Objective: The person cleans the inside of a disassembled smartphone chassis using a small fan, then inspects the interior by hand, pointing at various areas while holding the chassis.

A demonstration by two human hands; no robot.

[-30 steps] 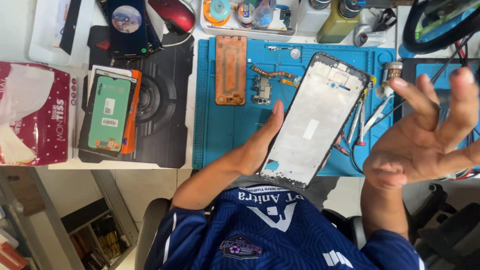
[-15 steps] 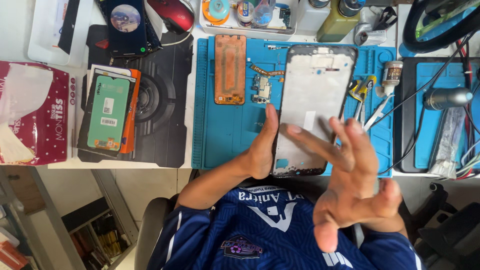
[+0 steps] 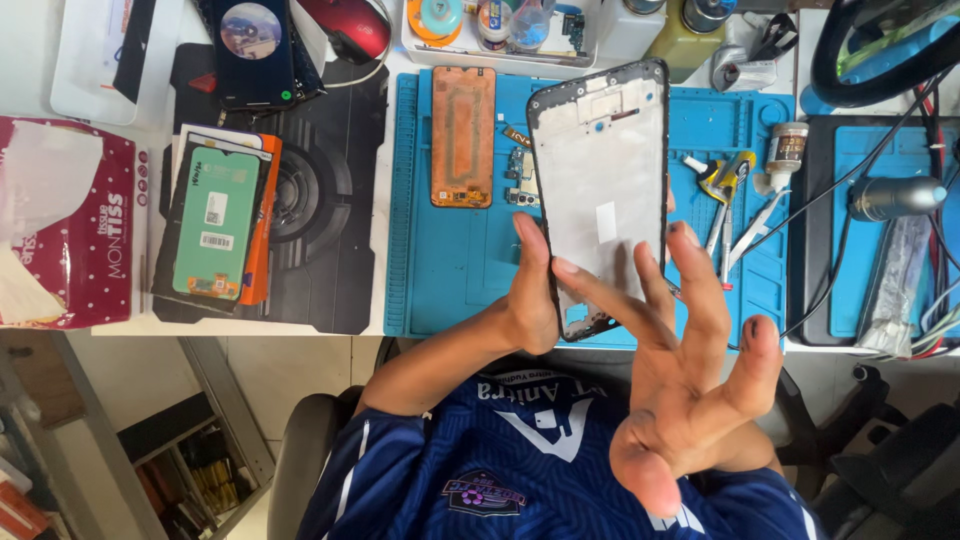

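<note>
The left hand grips the flat, black-rimmed phone frame at its lower edge; the right hand hovers open, fingers spread, just before it.

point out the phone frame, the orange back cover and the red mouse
phone frame point(image 3: 600, 190), head view, its pale inner plate
orange back cover point(image 3: 463, 137), head view, middle of its flat face
red mouse point(image 3: 350, 25), head view, its top shell

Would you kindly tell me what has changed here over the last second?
The right hand swung from the far right, fingers spread, across to the phone frame and now hovers over its lower part. The frame was turned from tilted to nearly upright. The left hand keeps its grip on the frame; the orange back cover and tweezers stayed put.
</note>
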